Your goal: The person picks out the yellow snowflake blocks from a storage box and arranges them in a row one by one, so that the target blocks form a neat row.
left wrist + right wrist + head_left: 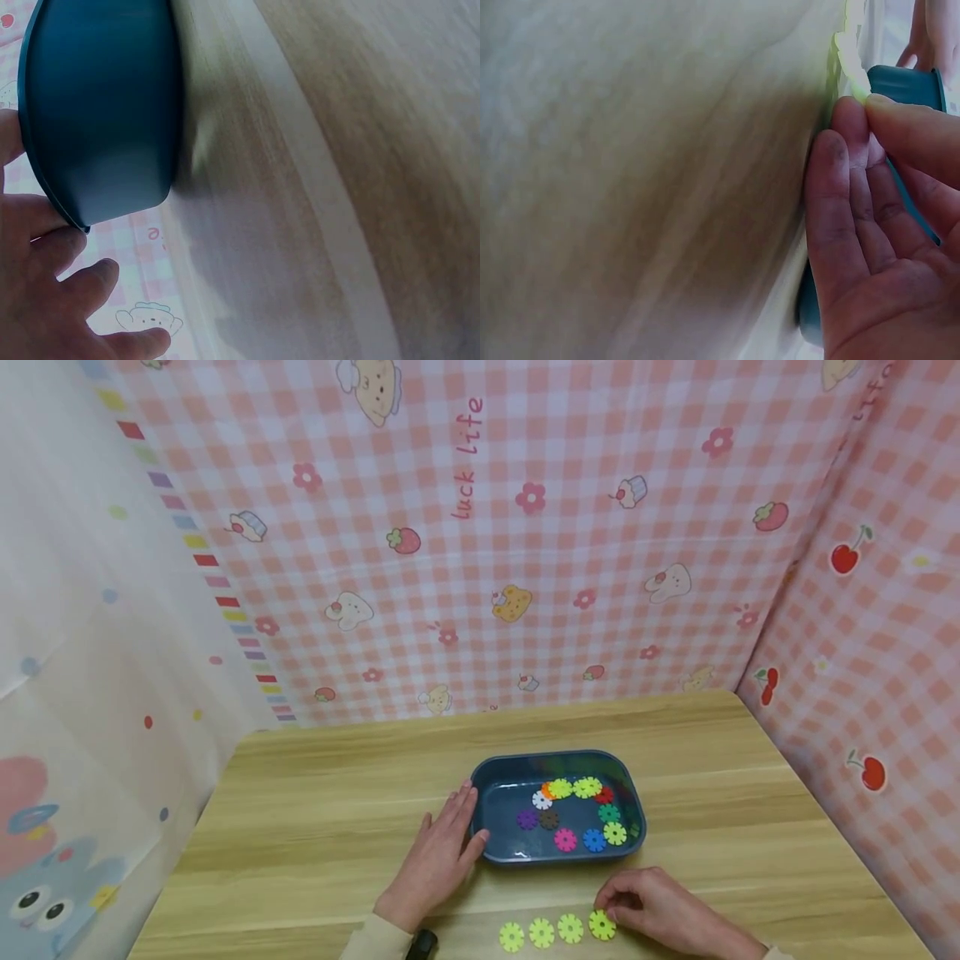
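Observation:
Near the front of the table, my right hand [660, 910] pinches the edge of a yellow notched plastic disc [602, 925] between thumb and fingertips. That disc is at the right end of a row of similar yellow discs [542, 932]. In the right wrist view, the thumb [922, 135] presses the disc's bright edge against the fingers. My left hand [438, 852] rests against the left end of a dark blue tray [517, 857], its fingers extended and spread. The left wrist view shows the fingertips at the tray's rim. Inside the tray lie several notched discs in different colours, including a pink one [566, 840].
A wood-grain table [315, 835] extends around the tray. Pink checked cloth [450, 568] hangs behind it and on the right, and a pale printed cloth [112, 568] hangs on the left. A dark band [422, 944] is on the left wrist.

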A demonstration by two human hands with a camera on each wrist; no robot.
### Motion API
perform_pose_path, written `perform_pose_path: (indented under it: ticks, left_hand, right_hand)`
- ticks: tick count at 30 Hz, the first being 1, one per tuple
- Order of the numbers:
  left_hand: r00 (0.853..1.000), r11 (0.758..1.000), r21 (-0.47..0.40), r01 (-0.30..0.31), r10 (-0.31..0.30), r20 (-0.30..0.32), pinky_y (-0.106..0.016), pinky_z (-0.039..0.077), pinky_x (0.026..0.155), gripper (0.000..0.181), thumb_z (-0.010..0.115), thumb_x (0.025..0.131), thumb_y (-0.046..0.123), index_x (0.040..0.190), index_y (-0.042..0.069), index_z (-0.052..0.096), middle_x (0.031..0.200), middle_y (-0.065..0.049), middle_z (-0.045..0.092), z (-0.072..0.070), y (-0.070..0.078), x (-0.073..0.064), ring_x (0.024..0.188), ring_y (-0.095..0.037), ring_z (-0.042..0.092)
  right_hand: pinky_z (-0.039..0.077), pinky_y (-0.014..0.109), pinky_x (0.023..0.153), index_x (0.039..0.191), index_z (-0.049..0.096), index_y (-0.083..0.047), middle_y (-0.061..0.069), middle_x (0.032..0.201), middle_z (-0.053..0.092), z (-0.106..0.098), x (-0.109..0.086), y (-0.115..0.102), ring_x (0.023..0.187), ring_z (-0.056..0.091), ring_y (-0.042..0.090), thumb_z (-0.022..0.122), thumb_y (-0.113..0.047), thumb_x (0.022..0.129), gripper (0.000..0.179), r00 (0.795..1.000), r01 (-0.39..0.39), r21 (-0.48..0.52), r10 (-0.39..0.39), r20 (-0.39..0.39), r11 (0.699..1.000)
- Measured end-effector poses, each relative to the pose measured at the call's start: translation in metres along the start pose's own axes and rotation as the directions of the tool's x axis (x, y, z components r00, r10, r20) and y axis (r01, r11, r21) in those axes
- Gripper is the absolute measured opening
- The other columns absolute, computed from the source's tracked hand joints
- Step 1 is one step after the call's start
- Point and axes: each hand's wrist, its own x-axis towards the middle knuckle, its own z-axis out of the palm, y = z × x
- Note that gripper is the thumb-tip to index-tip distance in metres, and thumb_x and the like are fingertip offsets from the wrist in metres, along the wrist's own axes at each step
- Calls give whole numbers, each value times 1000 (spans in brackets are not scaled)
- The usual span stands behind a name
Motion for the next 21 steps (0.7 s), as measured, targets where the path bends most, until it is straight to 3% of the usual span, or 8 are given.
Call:
perform_pose_path:
  ticks: [11, 16, 21]
  left_hand:
    - [1000, 1000, -6, 8, -8, 4, -71, 28, 115, 64, 47, 110, 40, 161, 3, 34, 170, -11, 25, 0, -2, -1, 153, -36, 30]
    - [1000, 1000, 0, -1, 1, -5, -72, 29, 114, 64, 48, 110, 39, 161, 3, 35, 170, -11, 26, -1, -1, -1, 153, -37, 31]
    - [1000, 1000, -3, -1, 1, 5, -72, 28, 114, 64, 49, 110, 39, 161, 3, 34, 170, -11, 25, 0, 0, -1, 153, -37, 30]
  right_hand:
    - [55, 20, 78, 108, 78, -17, -12, 97, 72, -3, -1, -2, 81, 60, 6, 71, -9, 98, 14, 1000, 19, -48, -18, 12, 999]
    - [56, 20, 78, 111, 77, -15, -9, 101, 73, -13, -7, -15, 83, 61, 5, 71, -12, 99, 14, 1000, 20, -63, -19, 14, 998]
    - [57, 23, 75, 110, 76, -13, -7, 100, 72, -35, -8, -46, 83, 59, 2, 70, -14, 100, 12, 986, 139, -161, -152, -73, 977]
